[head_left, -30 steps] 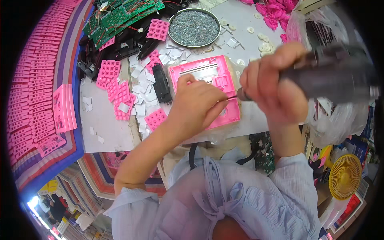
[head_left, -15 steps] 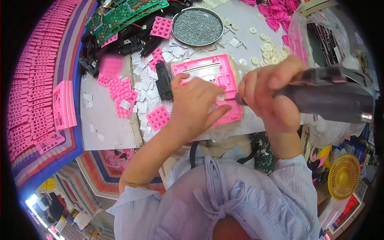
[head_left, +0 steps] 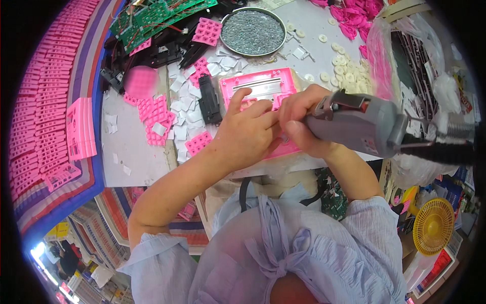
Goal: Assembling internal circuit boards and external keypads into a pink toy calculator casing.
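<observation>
A pink plastic casing (head_left: pixel 287 81) lies on the table in front of me, with a silver metal strip (head_left: pixel 260 88) set in its upper part. My right hand (head_left: pixel 304 119) is wrapped round the front end of a grey electric screwdriver (head_left: pixel 354 124), held nearly level with its tip toward the casing. Fingers cover that tip. Over the casing's lower left part is my left hand (head_left: pixel 248 131), its index finger stretched out and apart from the others. Its remaining fingertips meet the right hand, and whether they hold anything small is hidden.
Left of the casing are a black plastic part (head_left: pixel 208 99), white paper squares (head_left: pixel 192 105) and pink keypads (head_left: pixel 157 119). Behind stand a round tray of screws (head_left: pixel 253 33) and green circuit boards (head_left: pixel 152 23). Cream discs (head_left: pixel 349 71) lie at right; stacked pink parts (head_left: pixel 40 101) fill the far left.
My right hand has brought the screwdriver left and tilted its rear end nearer me. The left hand has moved slightly right, so both hands now meet over the casing.
</observation>
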Motion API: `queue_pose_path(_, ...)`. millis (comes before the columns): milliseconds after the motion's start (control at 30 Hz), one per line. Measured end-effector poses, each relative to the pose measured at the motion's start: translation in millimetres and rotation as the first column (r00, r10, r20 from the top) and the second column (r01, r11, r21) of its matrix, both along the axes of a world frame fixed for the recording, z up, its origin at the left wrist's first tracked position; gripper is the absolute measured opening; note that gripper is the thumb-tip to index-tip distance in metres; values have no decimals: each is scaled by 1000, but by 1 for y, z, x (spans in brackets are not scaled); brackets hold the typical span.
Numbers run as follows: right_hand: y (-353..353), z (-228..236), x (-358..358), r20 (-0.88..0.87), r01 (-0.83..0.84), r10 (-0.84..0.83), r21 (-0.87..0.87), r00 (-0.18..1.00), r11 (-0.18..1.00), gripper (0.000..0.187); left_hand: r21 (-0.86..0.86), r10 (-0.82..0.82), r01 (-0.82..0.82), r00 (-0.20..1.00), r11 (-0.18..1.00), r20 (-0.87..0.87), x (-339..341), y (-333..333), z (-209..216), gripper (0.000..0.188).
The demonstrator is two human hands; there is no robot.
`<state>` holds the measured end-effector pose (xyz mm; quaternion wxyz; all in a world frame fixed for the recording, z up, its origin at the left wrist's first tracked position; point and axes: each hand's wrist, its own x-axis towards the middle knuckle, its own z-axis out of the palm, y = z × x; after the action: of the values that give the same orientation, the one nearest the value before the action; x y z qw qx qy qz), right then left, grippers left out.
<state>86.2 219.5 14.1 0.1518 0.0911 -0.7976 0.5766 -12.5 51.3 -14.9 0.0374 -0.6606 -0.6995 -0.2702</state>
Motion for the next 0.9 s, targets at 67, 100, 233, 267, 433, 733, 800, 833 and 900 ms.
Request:
queue_pose_path(67,-2,-1,1,8,-8,7,54,1000,998,19,30,5,-4,1000,1000,-13,1,-2,-1,14)
queue_pose_path(100,-2,-4,0,-28,-9,8,-23,1000,1000,20,42,10,-9,1000,999,-24,2,-2,-2,13)
queue_pose_path(233,10,-21,-6,84,7,24,-346,996,938,33,-197,-52,34,995,980,-90,3,-4,-9,27)
queue_pose_path(267,13,-17,-12,66,-23,61,-469,996,883,35,-153,-31,25,999,988,-38,1,-10,-7,27)
queue_pose_path(433,48,34,-22,-226,-103,-36,-572,973,814,31,18,265,-272,949,962,171,-33,-47,5,28)
queue_pose_path(733,97,49,-19,-95,236,-299,-410,950,881,40,-144,637,-623,728,769,251,-116,-157,5,22)
queue_pose_path(800,92,51,-19,-167,505,-527,-156,833,849,49,-9,632,-646,744,764,216,-120,-154,13,22)
queue_pose_path(833,85,53,-19,-254,652,-630,3,734,758,55,50,650,-657,753,752,102,-119,-153,20,20)
queue_pose_path(900,58,59,-19,-595,730,-572,35,564,683,56,76,686,-700,712,710,149,-103,-139,35,20)
